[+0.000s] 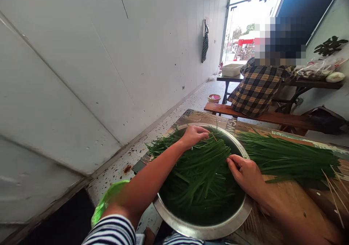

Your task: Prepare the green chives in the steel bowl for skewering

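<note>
A wide metal basin (203, 231) is full of long green garlic chives (199, 181). Above its far side, my left hand (195, 136) is closed in a pinch beside the bare tip of a thin wooden skewer (214, 137); what its fingertips hold is too small to make out. A dense row of chives hangs along the skewer's line. My right hand (244, 169), at the basin's right rim, pinches the other end of that line, where its fingers hide the skewer. To the right lies a large bundle of chives (289, 156).
Loose skewers (336, 197) lie at the wooden table's (286, 197) right, with more skewers (252, 223) beside the basin. A green plastic bag (107, 201) is below my left arm. Ahead, a person in a plaid shirt (259, 88) sits on a bench (218, 108). A white wall (136, 74) stands left.
</note>
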### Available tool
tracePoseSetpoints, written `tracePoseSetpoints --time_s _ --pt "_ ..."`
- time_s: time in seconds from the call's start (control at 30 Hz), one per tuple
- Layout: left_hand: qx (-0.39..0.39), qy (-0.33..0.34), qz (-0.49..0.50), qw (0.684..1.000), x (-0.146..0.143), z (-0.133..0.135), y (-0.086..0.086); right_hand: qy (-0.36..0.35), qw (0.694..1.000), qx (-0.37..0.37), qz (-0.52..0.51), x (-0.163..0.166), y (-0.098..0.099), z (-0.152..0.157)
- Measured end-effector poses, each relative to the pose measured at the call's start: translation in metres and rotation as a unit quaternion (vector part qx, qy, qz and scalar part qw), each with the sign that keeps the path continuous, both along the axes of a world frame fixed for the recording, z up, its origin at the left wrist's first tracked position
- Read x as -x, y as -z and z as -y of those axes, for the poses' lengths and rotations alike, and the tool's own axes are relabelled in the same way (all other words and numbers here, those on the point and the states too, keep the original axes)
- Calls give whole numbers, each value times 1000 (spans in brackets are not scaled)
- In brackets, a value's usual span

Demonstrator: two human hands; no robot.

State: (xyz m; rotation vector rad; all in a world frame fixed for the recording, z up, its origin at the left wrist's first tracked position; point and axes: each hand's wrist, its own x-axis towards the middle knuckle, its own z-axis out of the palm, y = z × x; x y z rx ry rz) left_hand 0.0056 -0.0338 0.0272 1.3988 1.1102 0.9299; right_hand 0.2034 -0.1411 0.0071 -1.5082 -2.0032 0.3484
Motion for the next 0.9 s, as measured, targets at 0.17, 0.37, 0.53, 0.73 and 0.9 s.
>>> tracePoseSetpoints --time_s 0.17,0.37,0.53,0.73,0.9 --pt "42 12 70 997 -3 3 -3 -2 1000 -2 3 0 0 1" --pt "64 17 97 993 -2 3 -3 -4 1000 -2 2 -1 1 1" --pt "67 24 101 992 -3 3 -2 -4 1000 -4 1 -1 0 1" --pt "77 14 101 992 -4 2 -1 -4 1000 -4 2 -1 1 1" --pt "79 18 103 991 -5 4 -2 -7 1000 -5 -4 -1 -1 1"
